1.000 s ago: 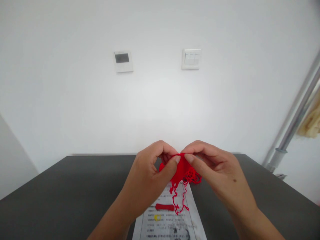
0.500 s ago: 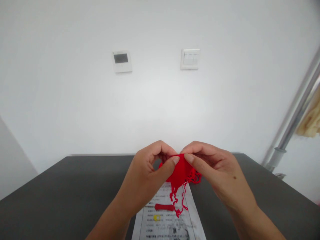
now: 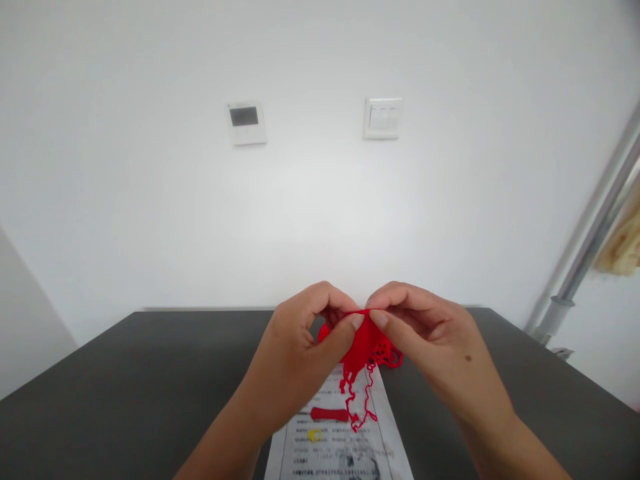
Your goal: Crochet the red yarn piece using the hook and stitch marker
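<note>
Between my two hands hangs a red knitted piece [image 3: 364, 343], with loose strands dangling from its lower edge. My left hand [image 3: 300, 350] pinches its top edge between thumb and fingers. Close beside it, my right hand [image 3: 437, 340] pinches the same edge, the thumbs slightly apart. Below lies a printed sheet [image 3: 335, 457], and on it a tool with a red handle [image 3: 329, 415] and a thin shaft, partly behind my left hand. A small yellow item [image 3: 315, 435] rests near the handle. More red yarn [image 3: 393, 355] shows in loops under my right hand.
The dark table [image 3: 150, 393] reaches back to a white wall [image 3: 310, 220]. On the wall are a thermostat-like panel [image 3: 247, 123] and a switch plate [image 3: 383, 119]. A grey pipe [image 3: 595, 227] slants down at the right, near something yellowish [image 3: 623, 247].
The top edge of the red piece is tilted or folded more, and my left thumb has shifted slightly right. The whole view has moved a little.
</note>
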{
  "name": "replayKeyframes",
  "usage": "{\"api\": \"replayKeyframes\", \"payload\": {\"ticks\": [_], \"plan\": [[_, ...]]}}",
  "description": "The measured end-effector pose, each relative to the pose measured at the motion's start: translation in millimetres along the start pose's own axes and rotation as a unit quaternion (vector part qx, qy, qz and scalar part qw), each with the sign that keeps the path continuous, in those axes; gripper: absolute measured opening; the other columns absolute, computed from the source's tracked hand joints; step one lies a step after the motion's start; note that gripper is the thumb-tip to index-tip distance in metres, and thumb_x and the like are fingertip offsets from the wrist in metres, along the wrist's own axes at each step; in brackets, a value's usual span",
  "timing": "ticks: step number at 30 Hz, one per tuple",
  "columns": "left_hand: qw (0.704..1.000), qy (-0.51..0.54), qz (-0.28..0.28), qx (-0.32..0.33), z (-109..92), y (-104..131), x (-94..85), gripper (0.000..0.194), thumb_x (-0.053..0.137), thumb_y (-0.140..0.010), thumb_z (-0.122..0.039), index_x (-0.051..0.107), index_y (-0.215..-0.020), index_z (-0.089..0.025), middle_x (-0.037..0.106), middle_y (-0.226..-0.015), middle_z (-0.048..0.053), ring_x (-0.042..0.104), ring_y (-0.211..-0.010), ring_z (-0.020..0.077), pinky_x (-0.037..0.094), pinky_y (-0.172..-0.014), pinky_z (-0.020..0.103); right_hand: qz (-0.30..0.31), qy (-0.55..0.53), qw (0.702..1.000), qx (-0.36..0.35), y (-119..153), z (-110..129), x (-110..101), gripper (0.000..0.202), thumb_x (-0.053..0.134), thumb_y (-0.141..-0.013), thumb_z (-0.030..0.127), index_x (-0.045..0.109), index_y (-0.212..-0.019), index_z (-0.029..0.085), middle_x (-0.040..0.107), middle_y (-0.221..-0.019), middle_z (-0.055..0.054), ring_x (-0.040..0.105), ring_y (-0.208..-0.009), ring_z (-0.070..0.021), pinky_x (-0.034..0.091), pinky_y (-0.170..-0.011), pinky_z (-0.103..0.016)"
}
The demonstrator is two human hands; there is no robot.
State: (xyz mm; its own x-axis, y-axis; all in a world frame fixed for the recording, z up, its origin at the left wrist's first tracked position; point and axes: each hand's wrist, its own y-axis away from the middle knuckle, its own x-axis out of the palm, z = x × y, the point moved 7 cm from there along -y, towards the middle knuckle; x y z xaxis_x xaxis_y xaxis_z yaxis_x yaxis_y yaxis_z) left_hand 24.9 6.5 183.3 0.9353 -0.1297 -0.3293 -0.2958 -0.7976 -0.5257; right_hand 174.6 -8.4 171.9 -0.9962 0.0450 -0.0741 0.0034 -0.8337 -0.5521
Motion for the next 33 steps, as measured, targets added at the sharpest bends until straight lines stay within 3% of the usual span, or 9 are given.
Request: {"api": "replayKeyframes", "payload": {"ticks": [6,23,33], "plan": [[0.998,0.058,0.027,-0.025,7.4,0.5,2.5,0.007,0.062,-0.087,-0.02,0.067,-0.082,-0.021,0.066,-0.073,-0.004,0.058,-0.069,0.0106,0.044,-0.063,0.022,-0.013,-0.019,1.0,-0.015,0.4,0.0,-1.6,0.011,0.07,-0.086,0.023,0.073,-0.076,0.02,0.062,-0.062,0.003,0.05,-0.053,-0.0087,0.04,-0.047,-0.018],[1.0,0.011,0.013,-0.024,0.8,0.9,1.1,0.007,0.062,-0.085,-0.02,0.066,-0.08,-0.02,0.066,-0.071,-0.003,0.059,-0.065,0.0117,0.046,-0.061,0.022,-0.005,0.045,0.999,-0.012,-0.9,4.0,-1.3,0.012,0.069,-0.087,0.025,0.074,-0.078,0.02,0.068,-0.068,-0.002,0.061,-0.062,-0.0152,0.043,-0.048,-0.023],[1.0,-0.001,0.009,-0.008,0.1,1.6,0.4,0.007,0.062,-0.085,-0.018,0.066,-0.079,-0.019,0.066,-0.07,-0.003,0.059,-0.065,0.011,0.046,-0.061,0.021,0.005,0.028,1.0,-0.004,-0.1,2.2,-0.3,0.011,0.069,-0.087,0.026,0.073,-0.078,0.02,0.067,-0.067,0.0,0.06,-0.06,-0.0136,0.044,-0.05,-0.022]]}}
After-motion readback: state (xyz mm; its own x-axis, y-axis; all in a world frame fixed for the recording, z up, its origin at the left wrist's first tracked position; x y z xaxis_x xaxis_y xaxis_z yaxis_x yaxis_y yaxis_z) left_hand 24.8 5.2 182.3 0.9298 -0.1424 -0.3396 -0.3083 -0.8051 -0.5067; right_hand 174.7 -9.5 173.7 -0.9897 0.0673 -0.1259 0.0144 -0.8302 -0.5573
